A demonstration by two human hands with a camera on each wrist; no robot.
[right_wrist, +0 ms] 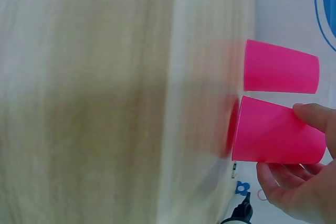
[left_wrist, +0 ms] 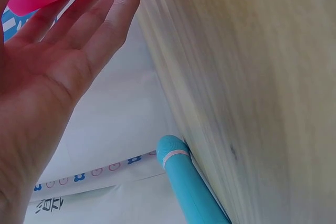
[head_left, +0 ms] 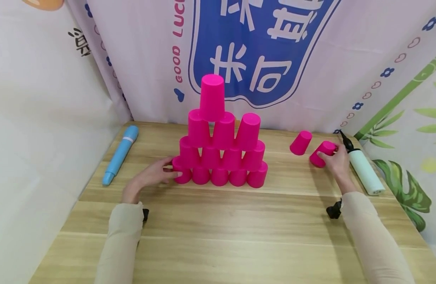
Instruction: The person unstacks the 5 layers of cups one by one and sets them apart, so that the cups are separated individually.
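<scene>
Pink cups stand upside down in a tiered stack [head_left: 211, 157], several in the lower rows and three in the row below a single top cup [head_left: 212, 98]. My left hand [head_left: 152, 177] holds the leftmost bottom-row cup [head_left: 183, 176], its thumb on the front and fingers at the far side. That cup shows only partly in the left wrist view. Off to the right, my right hand [head_left: 336, 159] grips another upside-down pink cup [right_wrist: 278, 135] between thumb and fingers; whether its rim touches the table I cannot tell. Beside it stands a loose pink cup [head_left: 301, 143].
A blue capped cylinder [head_left: 121, 155] lies at the table's left edge. Right of my right hand is a pale green hand pump [head_left: 365, 169] with a black nozzle. Printed cloth [head_left: 150, 59] hangs behind the wooden table [head_left: 232, 232].
</scene>
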